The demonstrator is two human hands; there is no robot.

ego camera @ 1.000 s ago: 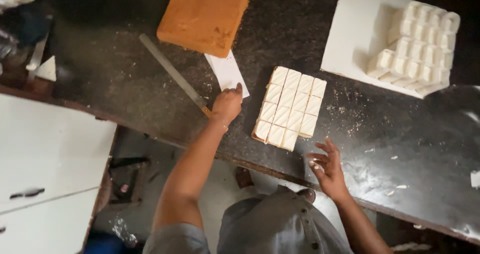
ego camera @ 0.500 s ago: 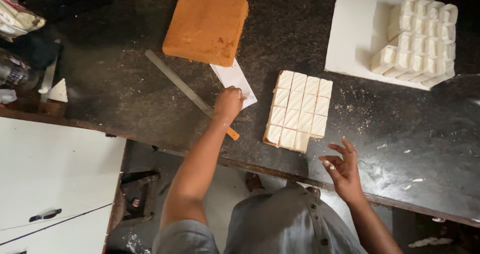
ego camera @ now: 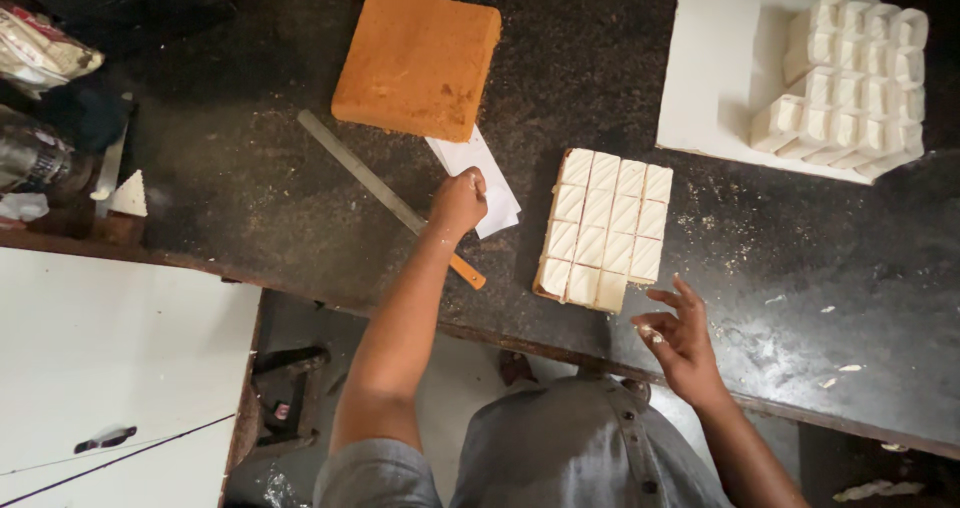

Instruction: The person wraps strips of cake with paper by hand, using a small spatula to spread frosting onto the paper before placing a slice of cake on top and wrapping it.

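Head view, left hand (ego camera: 458, 203) perhaps touching paper (ego camera: 482, 183)

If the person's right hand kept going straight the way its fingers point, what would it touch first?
Probably the cut white iced cake slab: the right hand hovers open near the counter edge, fingers aimed up-left at the slab's lower right corner. Height above the counter is unclear.

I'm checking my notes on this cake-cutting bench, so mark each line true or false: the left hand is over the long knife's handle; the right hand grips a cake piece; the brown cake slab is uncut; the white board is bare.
1. The left hand is over the long knife handle: true.
2. The right hand grips a piece: false, it is open, near the iced cut cake.
3. The brown cake slab is uncut: true.
4. The white board is bare: false, it carries stacked iced pieces.
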